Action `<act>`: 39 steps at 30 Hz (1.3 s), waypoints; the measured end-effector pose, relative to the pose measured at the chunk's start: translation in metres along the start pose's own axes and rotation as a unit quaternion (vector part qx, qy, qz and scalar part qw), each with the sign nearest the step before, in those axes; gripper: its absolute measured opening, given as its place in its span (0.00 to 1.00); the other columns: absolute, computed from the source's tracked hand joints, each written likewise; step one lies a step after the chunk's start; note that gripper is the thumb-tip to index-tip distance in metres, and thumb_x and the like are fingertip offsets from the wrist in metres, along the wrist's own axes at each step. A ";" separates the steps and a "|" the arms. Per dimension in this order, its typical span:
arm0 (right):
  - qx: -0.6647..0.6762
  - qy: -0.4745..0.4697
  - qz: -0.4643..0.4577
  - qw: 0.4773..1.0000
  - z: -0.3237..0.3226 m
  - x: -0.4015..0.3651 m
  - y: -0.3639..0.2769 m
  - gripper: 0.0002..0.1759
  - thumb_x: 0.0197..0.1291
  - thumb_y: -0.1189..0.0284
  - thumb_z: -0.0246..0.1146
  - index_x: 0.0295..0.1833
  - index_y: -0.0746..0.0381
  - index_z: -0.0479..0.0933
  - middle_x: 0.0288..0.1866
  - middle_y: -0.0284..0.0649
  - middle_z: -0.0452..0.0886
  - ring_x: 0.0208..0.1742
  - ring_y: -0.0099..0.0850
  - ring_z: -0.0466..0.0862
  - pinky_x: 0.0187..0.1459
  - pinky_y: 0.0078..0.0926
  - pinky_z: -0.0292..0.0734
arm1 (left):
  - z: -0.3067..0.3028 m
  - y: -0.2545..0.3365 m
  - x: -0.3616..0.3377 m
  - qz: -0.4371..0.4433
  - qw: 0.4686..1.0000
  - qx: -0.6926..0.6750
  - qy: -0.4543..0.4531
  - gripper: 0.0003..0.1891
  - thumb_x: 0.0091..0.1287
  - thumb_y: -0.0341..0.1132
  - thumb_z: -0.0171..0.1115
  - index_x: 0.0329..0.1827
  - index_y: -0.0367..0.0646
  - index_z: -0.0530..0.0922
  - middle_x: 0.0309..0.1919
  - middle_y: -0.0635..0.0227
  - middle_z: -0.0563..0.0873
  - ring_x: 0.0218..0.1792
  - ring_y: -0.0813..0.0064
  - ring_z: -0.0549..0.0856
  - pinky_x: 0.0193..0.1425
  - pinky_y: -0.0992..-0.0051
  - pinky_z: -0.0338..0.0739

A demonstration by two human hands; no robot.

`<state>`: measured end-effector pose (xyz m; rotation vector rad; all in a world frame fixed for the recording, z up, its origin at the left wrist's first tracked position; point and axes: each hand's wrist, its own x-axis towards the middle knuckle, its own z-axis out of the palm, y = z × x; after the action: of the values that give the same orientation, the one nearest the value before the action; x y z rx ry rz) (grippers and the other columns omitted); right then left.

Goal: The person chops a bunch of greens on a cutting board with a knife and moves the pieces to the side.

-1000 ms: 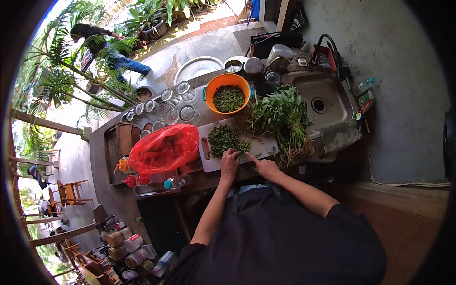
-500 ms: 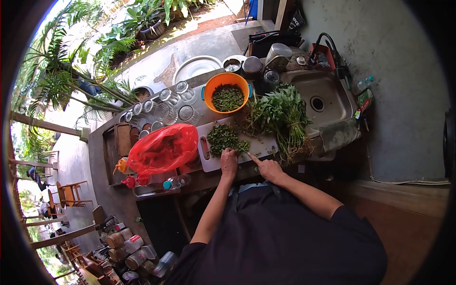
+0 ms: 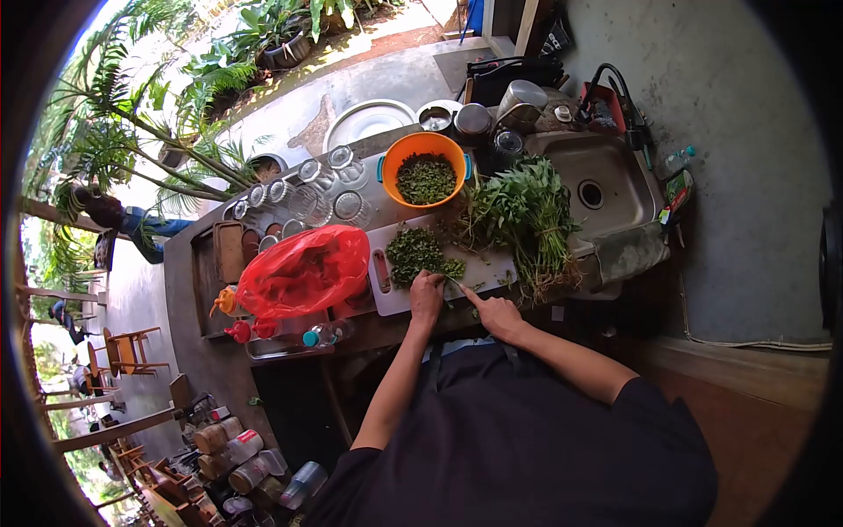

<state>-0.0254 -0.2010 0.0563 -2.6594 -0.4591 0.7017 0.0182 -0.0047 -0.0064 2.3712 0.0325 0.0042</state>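
My left hand [image 3: 427, 297] is closed over a small bunch of leafy greens [image 3: 453, 267] at the front of the white cutting board [image 3: 395, 300]. In my right hand [image 3: 497, 316] is a knife [image 3: 462, 287], its blade pointing left and close to the left fingers. Beyond my left hand lies a pile of chopped greens [image 3: 411, 251] on the board. To the right, a large heap of uncut leafy stems [image 3: 527, 206] with roots overlaps the board's edge. Chopped greens also lie in an orange bowl [image 3: 406, 185] with blue handles behind the board.
A red plastic bag [image 3: 303, 272] sits left of the board, beside a plastic bottle [image 3: 327, 334] with a turquoise cap. Several glasses [image 3: 351, 207] stand behind the bag. A sink [image 3: 615, 180] is at the right. Another person [image 3: 140, 221] is at far left.
Another person has come into view at the far left, by the counter's end. My hands stay at almost the same spot on the board, and the view has shifted slightly.
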 end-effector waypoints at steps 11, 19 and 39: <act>0.022 0.013 -0.018 1.000 0.023 0.011 0.016 0.50 0.61 0.78 0.50 0.82 0.30 0.39 0.32 0.57 0.84 0.36 0.57 0.86 0.43 0.57 0.82 | -0.002 0.005 -0.005 0.017 1.000 0.002 0.013 0.07 0.61 0.28 0.67 0.41 0.39 0.89 0.37 0.56 0.84 0.43 0.55 0.85 0.50 0.61 0.80; -0.017 -0.007 -0.013 1.000 0.025 0.009 0.022 0.49 0.62 0.78 0.49 0.83 0.31 0.37 0.33 0.56 0.84 0.33 0.55 0.86 0.42 0.55 0.82 | -0.002 0.004 -0.008 0.040 0.999 0.006 0.027 0.07 0.62 0.28 0.67 0.41 0.39 0.88 0.37 0.58 0.83 0.44 0.57 0.84 0.50 0.63 0.79; -0.031 -0.019 0.004 0.999 -0.016 0.001 -0.007 0.44 0.64 0.75 0.51 0.83 0.35 0.45 0.35 0.53 0.85 0.37 0.53 0.87 0.45 0.52 0.82 | 0.002 0.002 -0.006 0.011 0.999 -0.015 0.030 0.08 0.60 0.29 0.69 0.40 0.39 0.88 0.37 0.57 0.85 0.43 0.56 0.85 0.50 0.63 0.80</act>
<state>-0.0177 -0.1982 0.0713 -2.7110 -0.4888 0.7532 0.0125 -0.0078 -0.0061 2.3404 0.0347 0.0853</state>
